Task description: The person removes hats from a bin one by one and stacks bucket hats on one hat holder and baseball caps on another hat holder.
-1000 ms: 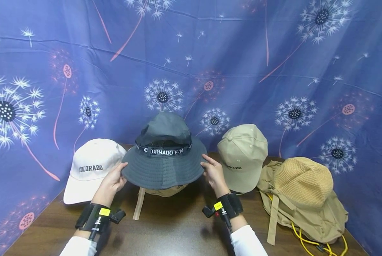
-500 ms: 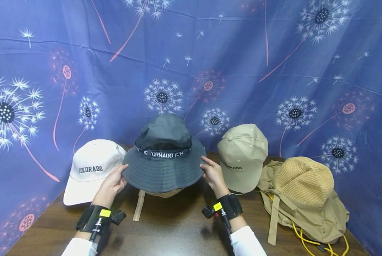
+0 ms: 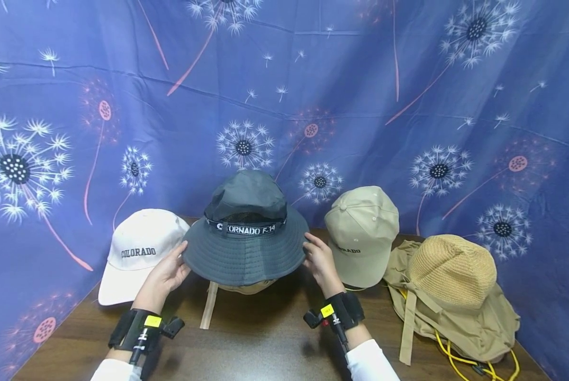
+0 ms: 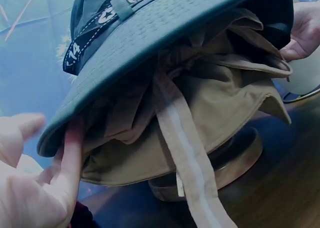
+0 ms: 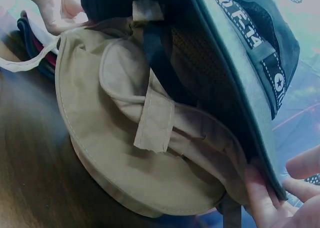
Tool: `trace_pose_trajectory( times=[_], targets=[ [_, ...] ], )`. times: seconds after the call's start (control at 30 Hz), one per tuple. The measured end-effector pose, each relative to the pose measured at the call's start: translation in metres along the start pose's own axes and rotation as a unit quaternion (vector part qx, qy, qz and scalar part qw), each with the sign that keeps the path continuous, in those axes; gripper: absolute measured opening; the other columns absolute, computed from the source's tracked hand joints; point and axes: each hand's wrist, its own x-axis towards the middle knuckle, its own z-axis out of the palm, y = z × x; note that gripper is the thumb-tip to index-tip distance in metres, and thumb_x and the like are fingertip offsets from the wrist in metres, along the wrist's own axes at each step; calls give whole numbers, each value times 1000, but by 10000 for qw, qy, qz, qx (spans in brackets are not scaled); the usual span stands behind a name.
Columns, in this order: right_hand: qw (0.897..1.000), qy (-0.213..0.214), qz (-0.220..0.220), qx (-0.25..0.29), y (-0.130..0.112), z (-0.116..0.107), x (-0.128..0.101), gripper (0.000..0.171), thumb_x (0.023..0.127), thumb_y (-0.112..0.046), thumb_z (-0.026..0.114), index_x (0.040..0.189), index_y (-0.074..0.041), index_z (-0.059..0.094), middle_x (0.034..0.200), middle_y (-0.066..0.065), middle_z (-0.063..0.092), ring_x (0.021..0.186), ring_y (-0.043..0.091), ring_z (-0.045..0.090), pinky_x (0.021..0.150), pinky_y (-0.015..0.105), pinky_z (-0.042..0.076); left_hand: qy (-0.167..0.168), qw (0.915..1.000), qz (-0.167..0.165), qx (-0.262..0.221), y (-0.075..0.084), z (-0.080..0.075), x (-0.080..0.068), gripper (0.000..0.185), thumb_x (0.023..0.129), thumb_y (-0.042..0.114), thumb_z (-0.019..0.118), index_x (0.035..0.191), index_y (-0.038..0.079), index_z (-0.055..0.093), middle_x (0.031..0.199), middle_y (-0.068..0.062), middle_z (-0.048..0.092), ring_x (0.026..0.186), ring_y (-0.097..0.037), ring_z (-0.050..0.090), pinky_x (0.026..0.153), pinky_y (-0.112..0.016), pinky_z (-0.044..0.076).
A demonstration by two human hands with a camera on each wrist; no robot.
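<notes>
Fingertips of the left hand are set under the brim edge of the grey bucket hat at about eight o'clock, thumb above, so the brim is pinched lightly rather than clenched. On the opposite side, at about three o'clock, the brim is pinched the same way by the right hand, whose fingertips are seen from the right wrist view tucked beneath the rim. With both edges held level, the hat is kept squarely over what lies below it.

Beneath the grey hat a tan hat is stacked, its folded flap and a pale strap hanging down in front; both are carried on a round stand whose base rests on the dark wooden table. The grey hat sits at the middle of the row, straight ahead at twelve o'clock.

At ten o'clock a white cap lettered COLORADO is placed, nearly touching the left hand. At two o'clock a khaki cap stands just beside the right hand, leaving little room on either side. At three o'clock, well apart, a straw sun hat lies on khaki fabric with a yellow cord trailing out. A blue dandelion-print cloth is hung behind everything.
</notes>
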Motion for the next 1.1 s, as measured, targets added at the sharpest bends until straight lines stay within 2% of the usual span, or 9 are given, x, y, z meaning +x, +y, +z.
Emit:
trace_pose_trajectory(
  times=[0.1, 0.2, 0.3, 0.4, 0.47, 0.6, 0.8, 0.93, 1.1],
  targets=[
    [9998, -49, 36, 180, 0, 0, -6, 44, 100, -13, 42, 144, -9, 42, 128, 10, 50, 83, 5, 58, 63, 17, 48, 26, 9999, -36, 102, 1, 0, -11, 51, 99, 49, 38, 145, 31, 26, 87, 16, 66, 84, 4, 66, 86, -9, 52],
    [9996, -115, -21, 257, -1, 1, -12, 46, 101, -14, 40, 147, -7, 36, 135, 16, 49, 99, 12, 61, 74, 20, 54, -144, 9993, 77, 345, 2, 0, -23, 79, 96, 60, 28, 155, 21, -7, 93, 18, 65, 89, 3, 65, 91, -11, 51],
    [9992, -285, -138, 257, -3, 3, -19, 50, 102, -14, 37, 149, -5, 29, 146, 23, 40, 123, 29, 55, 97, 34, 52, -185, 9984, 184, 506, 4, 2, -35, 85, 93, 68, 21, 154, 19, -12, 122, 6, 61, 118, -8, 59, 108, -19, 41],
    [9985, -440, -306, 86, -7, 7, -27, 52, 101, -12, 36, 150, -1, 24, 151, 27, 31, 138, 41, 39, 113, 49, 38, -50, 9971, 336, 679, 5, 6, -45, 89, 90, 72, 20, 153, 20, -17, 156, -15, 29, 146, -25, 30, 117, -31, 23],
    [9978, -512, -409, -49, -11, 10, -31, 53, 101, -11, 37, 150, 1, 22, 153, 28, 26, 142, 43, 31, 118, 52, 30, 74, 9957, 482, 785, 5, 9, -52, 90, 91, 71, 22, 151, 21, -21, 162, -19, 2, 150, -34, 10, 117, -37, 18],
    [9960, -548, -643, -284, -22, 16, -40, 55, 100, -10, 40, 151, 1, 21, 155, 28, 20, 145, 41, 25, 121, 53, 22, 312, 9881, 892, 1209, 6, 14, -62, 88, 94, 64, 26, 151, 19, -23, 159, -27, -7, 148, -45, 8, 117, -49, 17],
    [9921, -481, -1106, -332, -43, 20, -53, 55, 100, -8, 42, 151, -2, 23, 155, 25, 23, 144, 38, 27, 122, 50, 22, 566, 9622, 1435, 2245, 5, 20, -83, 82, 99, 52, 34, 153, 12, -12, 159, -30, -3, 146, -49, 12, 119, -58, 18],
    [9888, -599, -1364, -92, -57, 26, -67, 55, 100, -6, 41, 151, -2, 22, 156, 23, 24, 144, 36, 28, 122, 48, 23, 894, 9484, 1834, 2428, 7, 18, -96, 72, 101, 44, 38, 155, 16, 0, 159, -21, 17, 141, -29, 39, 113, -35, 39],
    [9822, -870, -1659, 106, -72, 45, -88, 55, 99, -4, 42, 151, -3, 22, 157, 20, 25, 146, 33, 28, 121, 44, 27, 1405, 9267, 2706, 2196, 11, 7, -110, 62, 102, 36, 40, 154, 11, 16, 132, 5, 47, 106, 6, 61, 88, -9, 51]
  ],
)
